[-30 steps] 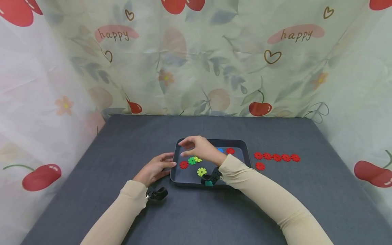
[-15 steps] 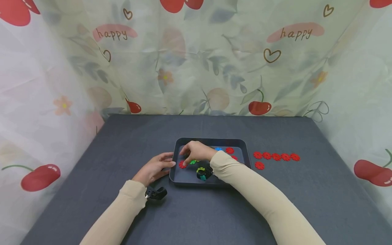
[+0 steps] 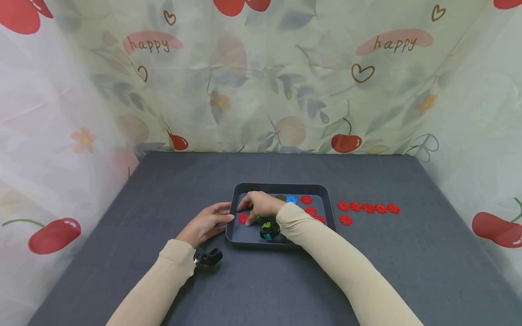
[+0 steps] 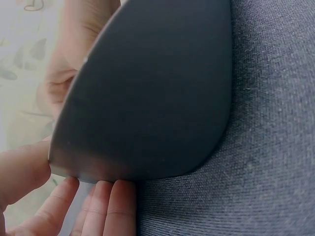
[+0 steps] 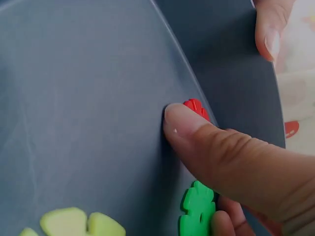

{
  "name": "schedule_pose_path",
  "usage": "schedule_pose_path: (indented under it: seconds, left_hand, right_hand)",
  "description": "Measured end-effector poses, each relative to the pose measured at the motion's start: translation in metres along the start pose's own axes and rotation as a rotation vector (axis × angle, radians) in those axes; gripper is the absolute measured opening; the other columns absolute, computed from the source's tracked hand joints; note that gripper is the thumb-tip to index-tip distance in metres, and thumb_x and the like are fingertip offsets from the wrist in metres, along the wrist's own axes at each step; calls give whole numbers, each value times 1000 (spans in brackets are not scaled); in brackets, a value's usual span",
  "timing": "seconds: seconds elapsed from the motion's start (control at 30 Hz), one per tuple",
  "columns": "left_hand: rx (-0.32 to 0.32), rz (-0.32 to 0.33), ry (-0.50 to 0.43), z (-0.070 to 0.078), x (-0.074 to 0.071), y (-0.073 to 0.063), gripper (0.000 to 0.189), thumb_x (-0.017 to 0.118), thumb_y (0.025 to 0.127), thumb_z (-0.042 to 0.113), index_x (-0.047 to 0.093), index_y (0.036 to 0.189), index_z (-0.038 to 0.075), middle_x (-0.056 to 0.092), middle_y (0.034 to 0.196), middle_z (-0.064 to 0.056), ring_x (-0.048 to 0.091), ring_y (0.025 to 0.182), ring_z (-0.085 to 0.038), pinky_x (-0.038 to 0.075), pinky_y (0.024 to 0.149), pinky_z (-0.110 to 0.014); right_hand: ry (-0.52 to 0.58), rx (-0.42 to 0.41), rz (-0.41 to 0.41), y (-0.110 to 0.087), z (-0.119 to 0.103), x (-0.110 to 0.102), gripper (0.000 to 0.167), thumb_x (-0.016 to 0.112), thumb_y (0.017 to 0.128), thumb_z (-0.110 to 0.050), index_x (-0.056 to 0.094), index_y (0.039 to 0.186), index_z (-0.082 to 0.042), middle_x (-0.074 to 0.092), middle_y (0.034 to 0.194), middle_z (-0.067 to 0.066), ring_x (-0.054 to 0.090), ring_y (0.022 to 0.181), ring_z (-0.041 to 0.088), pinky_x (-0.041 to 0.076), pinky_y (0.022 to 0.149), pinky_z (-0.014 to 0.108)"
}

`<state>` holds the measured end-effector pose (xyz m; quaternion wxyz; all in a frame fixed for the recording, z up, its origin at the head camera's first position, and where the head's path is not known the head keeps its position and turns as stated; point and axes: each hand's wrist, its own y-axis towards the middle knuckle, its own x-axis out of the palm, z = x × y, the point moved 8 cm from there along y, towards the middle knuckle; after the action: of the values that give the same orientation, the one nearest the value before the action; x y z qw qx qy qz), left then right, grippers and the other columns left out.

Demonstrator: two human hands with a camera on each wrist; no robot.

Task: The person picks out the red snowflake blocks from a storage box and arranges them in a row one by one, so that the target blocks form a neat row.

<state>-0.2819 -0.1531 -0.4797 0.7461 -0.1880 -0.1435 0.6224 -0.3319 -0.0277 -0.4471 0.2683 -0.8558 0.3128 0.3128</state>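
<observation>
The right hand (image 3: 263, 204) is bent down inside the dark grey, low-walled tray (image 3: 244, 235). Its thumb is right by the flat red plastic flower piece (image 3: 243, 218), which lies at the tray's left end. The thumb hides most of that piece in the right wrist view, so I can't tell if the hand has hold of it. The left hand (image 3: 208, 222) holds the tray's left wall, thumb over the rim and fingers outside.

The red piece looks thin and flat, so it might be hard to get a nail under, and the thumb could just push it along. A fingertip sits close by the bright green plastic flower piece (image 5: 198, 214), so that one could get bumped or picked up by mistake. If the left hand let go, a hard push might slide the tray on the dark cloth-topped bench (image 3: 171, 181).

One second ago, the right hand was higher and more open; now it is down by the red piece. The left hand is in the same spot. Outside the tray, the row of five red flower pieces (image 3: 369, 208) and the lone red flower piece (image 3: 345, 220) look the same.
</observation>
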Motion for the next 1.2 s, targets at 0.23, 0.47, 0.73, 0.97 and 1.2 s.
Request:
schedule_pose_path:
  seconds: [0.23, 0.47, 0.73, 0.97, 1.2]
  left_hand:
    - [3, 2, -2, -1, 0, 1, 59, 62, 94, 7, 37, 147, 11, 40, 149, -18, 43, 135, -33, 35, 111, -54]
    - [12, 18, 18, -2, 0, 0, 58, 63, 94, 9, 39, 146, 11, 43, 147, -19, 47, 131, -32, 36, 110, -54]
    - [5, 31, 25, -4, 0, 0, 57, 63, 94, 10, 40, 145, 12, 43, 146, -18, 47, 131, -32, 37, 109, -54]
    - [9, 35, 29, -3, -1, 0, 56, 63, 94, 10, 40, 145, 13, 43, 147, -18, 46, 131, -32, 37, 110, -53]
    - [8, 37, 39, -2, -1, 0, 58, 64, 93, 10, 40, 146, 13, 41, 148, -18, 45, 133, -33, 36, 110, -53]
  right_hand:
    - [-8, -2, 21, 0, 2, 0, 38, 85, 73, -13, 73, 109, -14, 63, 112, 0, 58, 106, 17, 49, 95, 31]
    - [-13, -5, 13, 2, 4, 0, 32, 84, 73, -15, 75, 104, -13, 69, 103, -2, 58, 94, 11, 49, 87, 24]
    - [-33, -29, 20, 1, 1, 1, 27, 85, 74, -13, 70, 97, -12, 65, 93, -1, 56, 84, 10, 49, 76, 21]
    - [-72, -100, 19, -5, -5, 1, 23, 82, 77, -11, 65, 93, -11, 63, 83, -1, 56, 75, 9, 48, 65, 19]
    - [-88, -132, 44, -13, -4, -4, 23, 82, 77, -7, 66, 94, -12, 64, 86, 0, 57, 75, 10, 50, 66, 19]
